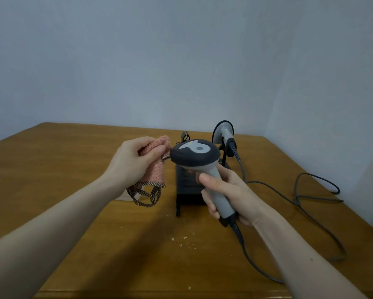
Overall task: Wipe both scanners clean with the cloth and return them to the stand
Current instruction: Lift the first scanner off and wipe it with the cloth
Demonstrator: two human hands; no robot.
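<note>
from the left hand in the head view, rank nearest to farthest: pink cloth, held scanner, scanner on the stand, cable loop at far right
1. pink cloth, held in the left hand itself.
2. held scanner, its head just right of the cloth.
3. scanner on the stand, behind and to the right.
4. cable loop, far right on the table.

Center frame, the held scanner (195, 155) and right hand (226, 190) hide much of the black stand (186, 188); the rear scanner (224, 131) seems docked, its support unclear.
</note>
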